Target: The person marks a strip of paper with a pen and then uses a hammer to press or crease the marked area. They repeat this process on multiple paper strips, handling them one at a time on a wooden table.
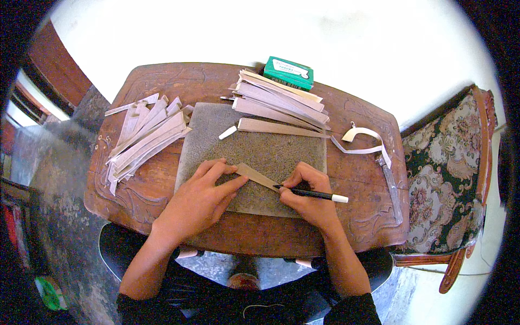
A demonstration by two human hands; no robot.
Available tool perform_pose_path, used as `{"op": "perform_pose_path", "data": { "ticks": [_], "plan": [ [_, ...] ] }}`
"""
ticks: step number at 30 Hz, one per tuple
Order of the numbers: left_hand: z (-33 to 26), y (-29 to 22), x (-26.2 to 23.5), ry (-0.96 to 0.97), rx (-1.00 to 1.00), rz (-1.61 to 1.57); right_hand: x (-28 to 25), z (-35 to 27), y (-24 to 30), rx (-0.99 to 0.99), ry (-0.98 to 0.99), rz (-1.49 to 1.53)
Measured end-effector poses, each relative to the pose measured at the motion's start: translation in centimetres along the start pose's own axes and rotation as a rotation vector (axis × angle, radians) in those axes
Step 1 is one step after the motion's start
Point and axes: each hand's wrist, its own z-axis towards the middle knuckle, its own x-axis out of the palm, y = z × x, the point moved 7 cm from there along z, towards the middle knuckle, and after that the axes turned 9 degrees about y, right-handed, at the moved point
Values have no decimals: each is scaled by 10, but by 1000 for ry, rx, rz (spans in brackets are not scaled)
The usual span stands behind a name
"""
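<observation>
A short tapered grey-brown strip [259,177] lies slantwise on a rough grey mat [216,122] at the table's near side. My left hand [203,197] pinches and presses its upper left end with thumb and fingers. In my right hand [310,196] is a black marker pen [314,193] with a white back end. Its tip touches the strip's lower right end. The white pen cap [228,132] rests on the mat further off. Beyond it lies a longer tapered strip [276,127], its narrow end pointing right.
One pile of strips [149,135] spreads over the table's left side; a neater stack [281,97] sits at the back. Behind that is a green box [288,71]. A curled pale band [374,135] lies right. A floral chair [447,173] adjoins the carved wooden table [260,235].
</observation>
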Motion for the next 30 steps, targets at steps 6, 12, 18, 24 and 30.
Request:
{"op": "perform_pose_path", "data": {
  "ticks": [6,12,18,24,30],
  "plan": [
    [0,4,4,36,-40,-28,0,-1,-1,30,3,-10],
    [0,0,0,9,-4,5,0,0,0,22,13,-12],
    [0,4,4,25,-43,-17,0,0,-1,16,12,-7],
    [1,4,4,48,-51,-11,-1,-1,-1,16,6,-20],
    [1,5,3,56,-65,-47,-7,-6,-5,61,-37,53]
  ]
}}
